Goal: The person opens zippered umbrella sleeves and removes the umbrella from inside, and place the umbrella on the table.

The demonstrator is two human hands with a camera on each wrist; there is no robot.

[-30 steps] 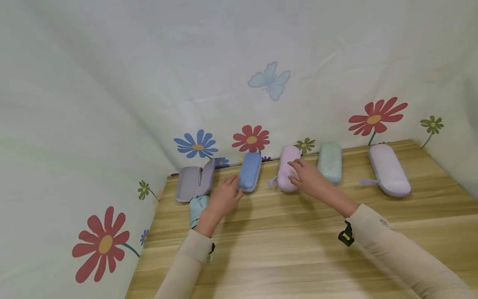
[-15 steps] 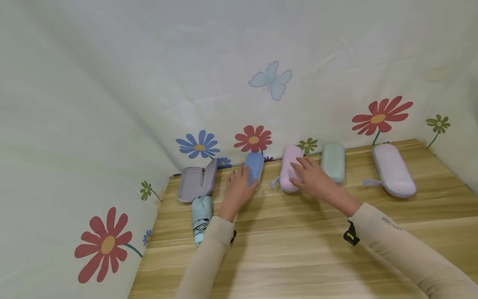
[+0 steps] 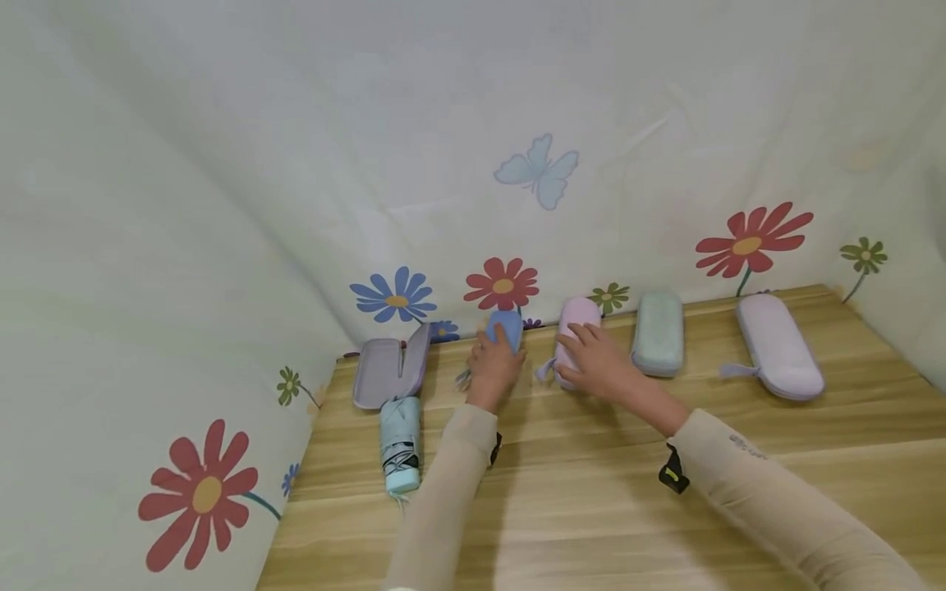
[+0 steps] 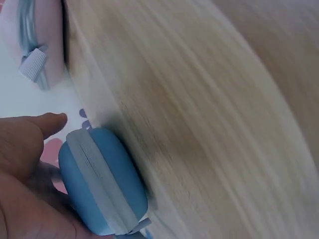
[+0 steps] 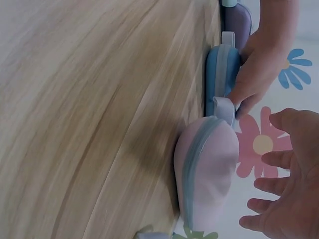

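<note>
On the wooden table, a blue zippered hard case (image 3: 508,327) lies below my left hand (image 3: 493,373). The fingers reach over its top and sides; in the left wrist view the thumb (image 4: 52,123) stands apart from the case's end. To the right is a pink zippered case (image 3: 579,312) with a pull loop, and my right hand (image 3: 602,365) hovers over it. In the right wrist view those fingers (image 5: 274,185) are spread and relaxed, with a gap between them and the pink case (image 5: 217,164).
Left stands an opened lilac case (image 3: 378,373), with a folded light-blue umbrella (image 3: 400,423) in front. Right of the pink case lie a mint-green case (image 3: 659,328) and a pale lilac case (image 3: 779,349). A flower-printed cloth wall (image 3: 414,189) rises behind the table (image 3: 584,492).
My left hand has moved right, from beside the blue case to over it, uncovering the umbrella. My right hand stays by the pink case, shifting slightly.
</note>
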